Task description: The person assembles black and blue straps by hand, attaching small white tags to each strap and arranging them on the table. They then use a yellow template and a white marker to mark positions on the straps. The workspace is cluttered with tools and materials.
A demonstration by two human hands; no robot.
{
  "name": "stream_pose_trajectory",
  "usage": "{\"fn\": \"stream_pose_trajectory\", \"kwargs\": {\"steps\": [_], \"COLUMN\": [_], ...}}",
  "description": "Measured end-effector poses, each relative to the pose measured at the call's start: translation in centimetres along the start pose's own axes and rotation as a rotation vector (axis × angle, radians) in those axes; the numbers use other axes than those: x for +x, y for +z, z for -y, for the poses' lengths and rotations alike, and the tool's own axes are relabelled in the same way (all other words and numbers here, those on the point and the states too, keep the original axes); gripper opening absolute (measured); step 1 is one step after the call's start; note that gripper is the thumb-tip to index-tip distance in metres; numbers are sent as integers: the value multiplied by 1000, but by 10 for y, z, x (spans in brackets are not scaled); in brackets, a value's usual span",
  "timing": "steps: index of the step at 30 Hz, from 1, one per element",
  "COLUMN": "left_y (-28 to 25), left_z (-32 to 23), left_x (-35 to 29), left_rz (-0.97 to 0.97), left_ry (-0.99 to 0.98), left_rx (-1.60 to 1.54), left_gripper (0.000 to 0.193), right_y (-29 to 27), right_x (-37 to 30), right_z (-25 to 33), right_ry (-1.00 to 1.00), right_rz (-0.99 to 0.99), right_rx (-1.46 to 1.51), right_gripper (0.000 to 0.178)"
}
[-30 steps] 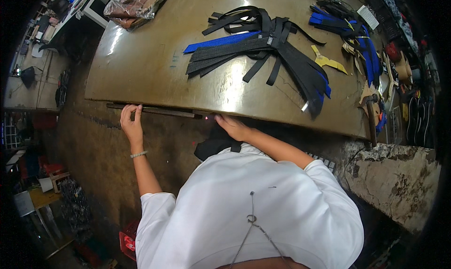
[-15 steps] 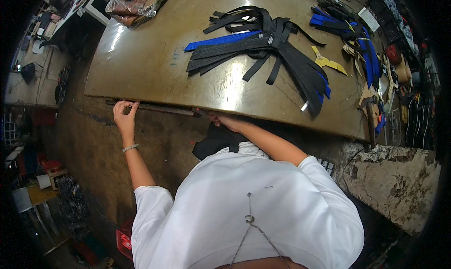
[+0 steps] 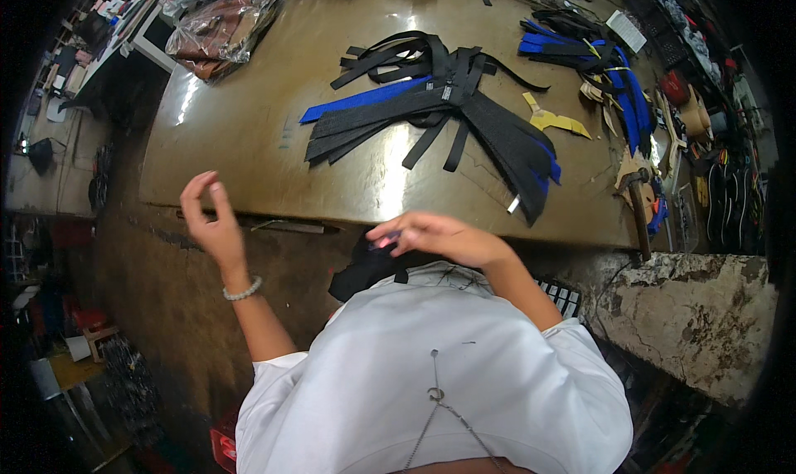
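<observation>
My left hand point(image 3: 214, 224) is raised near the table's front left corner, thumb and fingers apart and nothing in them. A beaded bracelet circles its wrist. My right hand point(image 3: 435, 237) is curled closed in front of the table's front edge, around a small dark object point(image 3: 384, 242) with a pink-red spot. Its kind is too blurred to tell. Between the hands, a thin brownish strip point(image 3: 294, 226) shows just below the table edge. On the brown table point(image 3: 249, 159) beyond lies a bundle of black webbing straps point(image 3: 497, 138) with some blue ones.
A clear plastic bag point(image 3: 224, 35) of brown pieces sits at the far left. More blue and black straps point(image 3: 634, 101), a yellow Y-shaped piece point(image 3: 555, 119) and a hammer point(image 3: 638, 205) lie to the right. A worn, peeling block point(image 3: 680, 325) stands beside the table.
My left hand has come off the strip under the table edge and opened. My right hand has risen from below the edge into view. The view has shifted slightly.
</observation>
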State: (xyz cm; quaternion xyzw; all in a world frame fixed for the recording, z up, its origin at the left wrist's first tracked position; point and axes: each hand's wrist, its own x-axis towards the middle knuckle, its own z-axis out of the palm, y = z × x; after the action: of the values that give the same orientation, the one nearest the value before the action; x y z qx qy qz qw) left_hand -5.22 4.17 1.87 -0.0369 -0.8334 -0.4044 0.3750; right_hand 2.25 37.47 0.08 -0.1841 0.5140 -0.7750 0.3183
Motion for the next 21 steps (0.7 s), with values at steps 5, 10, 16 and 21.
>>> {"fn": "stream_pose_trajectory", "kwargs": {"steps": [5,10,16,21], "left_y": [59,136,156,100], "left_z": [-61,-104,-123,-98], "left_x": [-10,-7,-4,-52], "left_rz": [308,606,895,1739], "left_ry": [-145,125,51,-406], "left_rx": [-341,-392,-540,-758], "left_gripper": [8,19,19,24], "right_y": [-48,-83,-98,-127], "right_x": [-52,-109,-157,-188], "right_z": [35,66,65,54], "right_ry": [-226,-367,-411,-408], "right_rz": [-425,-994,-1312,-1376], "right_rx": [188,113,-109,-160], "right_gripper": [22,22,32,36]}}
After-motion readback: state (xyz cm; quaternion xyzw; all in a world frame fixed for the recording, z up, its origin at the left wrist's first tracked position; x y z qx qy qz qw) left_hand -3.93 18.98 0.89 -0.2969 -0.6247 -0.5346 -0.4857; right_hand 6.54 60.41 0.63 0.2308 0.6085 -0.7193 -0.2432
